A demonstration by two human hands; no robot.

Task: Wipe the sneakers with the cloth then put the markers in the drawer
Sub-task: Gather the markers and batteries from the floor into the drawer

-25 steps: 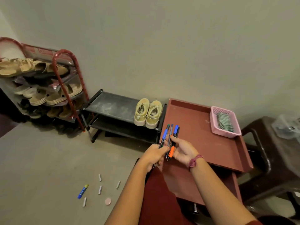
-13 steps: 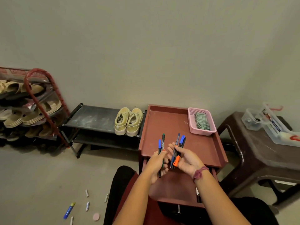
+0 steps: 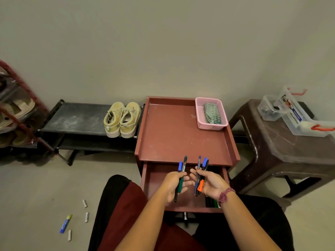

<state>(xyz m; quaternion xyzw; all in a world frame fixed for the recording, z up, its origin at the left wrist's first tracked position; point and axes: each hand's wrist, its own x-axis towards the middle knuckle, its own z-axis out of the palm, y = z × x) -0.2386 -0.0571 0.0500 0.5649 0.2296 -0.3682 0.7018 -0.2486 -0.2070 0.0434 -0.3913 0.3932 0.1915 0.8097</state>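
Observation:
My left hand (image 3: 173, 185) holds two markers (image 3: 181, 175), one blue-capped and one green, above the open drawer (image 3: 155, 180) of the red-brown cabinet (image 3: 174, 134). My right hand (image 3: 210, 183) holds several more markers (image 3: 200, 175), with blue and orange caps, a little to the right over the same drawer. More markers (image 3: 212, 203) lie in the drawer's right front corner. A pair of yellow-beige sneakers (image 3: 122, 119) stands on the low black shelf (image 3: 72, 117). The green striped cloth (image 3: 212, 113) lies folded in a pink basket (image 3: 199, 110) on the cabinet top.
A brown plastic stool (image 3: 277, 142) with clear plastic boxes (image 3: 297, 113) stands to the right. A red shoe rack (image 3: 20, 113) with sandals is at the far left. A blue marker (image 3: 65, 224) and several small white pieces (image 3: 85, 203) lie on the floor by my legs.
The view has swung to the right and pulled back, showing the open drawer. My hands have parted, each keeping its own markers, and now hover over the drawer.

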